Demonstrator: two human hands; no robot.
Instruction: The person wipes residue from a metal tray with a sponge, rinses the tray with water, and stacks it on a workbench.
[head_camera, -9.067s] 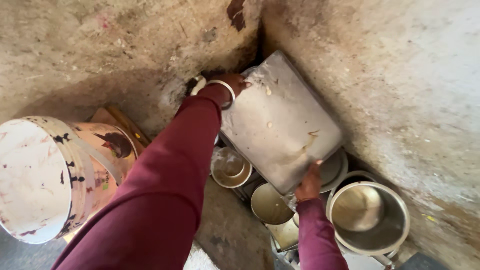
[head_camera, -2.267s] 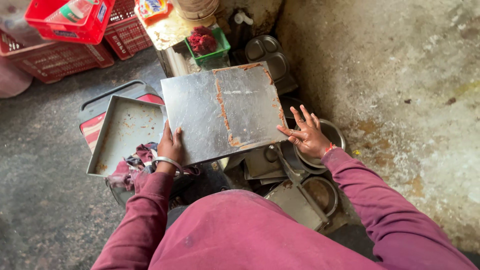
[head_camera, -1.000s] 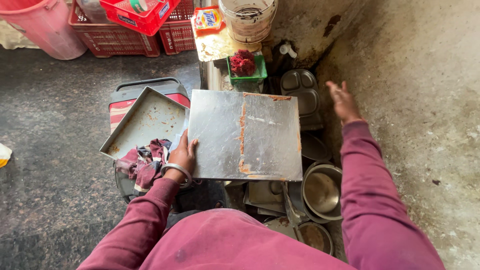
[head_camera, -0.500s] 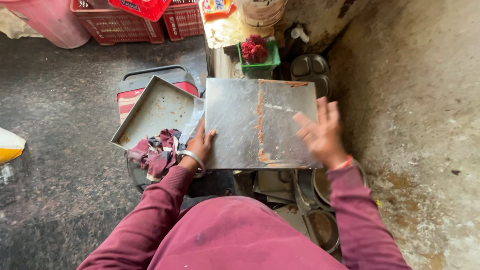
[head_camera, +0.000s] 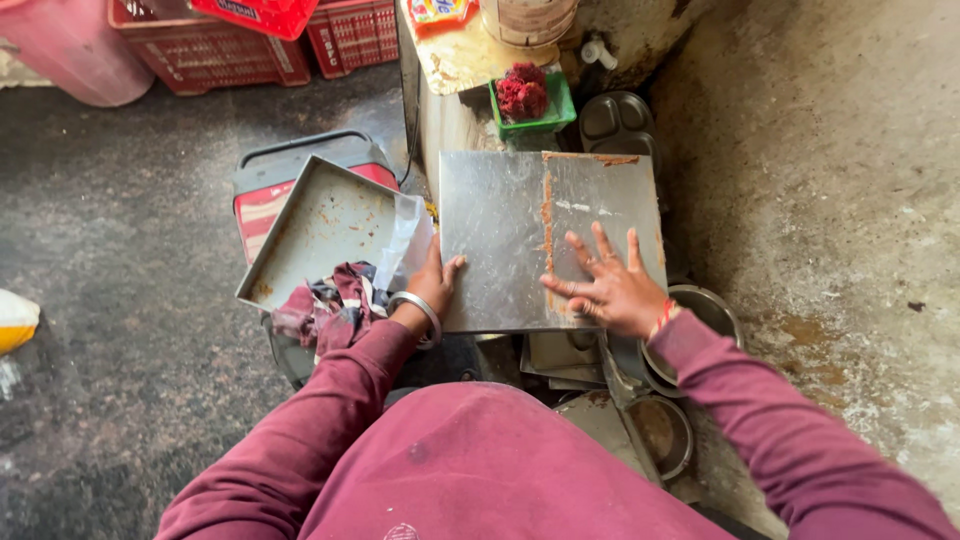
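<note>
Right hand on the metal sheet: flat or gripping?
Flat: right hand lies palm down, fingers spread, on the metal sheet; nothing is clasped.

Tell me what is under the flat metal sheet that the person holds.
Under the metal sheet, smaller steel trays stick out at its near edge, with round steel bowls beside them. What lies beneath its middle is covered.

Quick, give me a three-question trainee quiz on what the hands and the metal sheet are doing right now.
1. True or false: the right hand lies flat, fingers spread, on the metal sheet.
2. Where does the left hand hold the sheet? A) left edge B) far edge C) not at all
3. Fill in: beside the sheet's left edge lies a shallow metal ____ with a cloth on its near corner.

Key: 1 true; 2 A; 3 tray.
</note>
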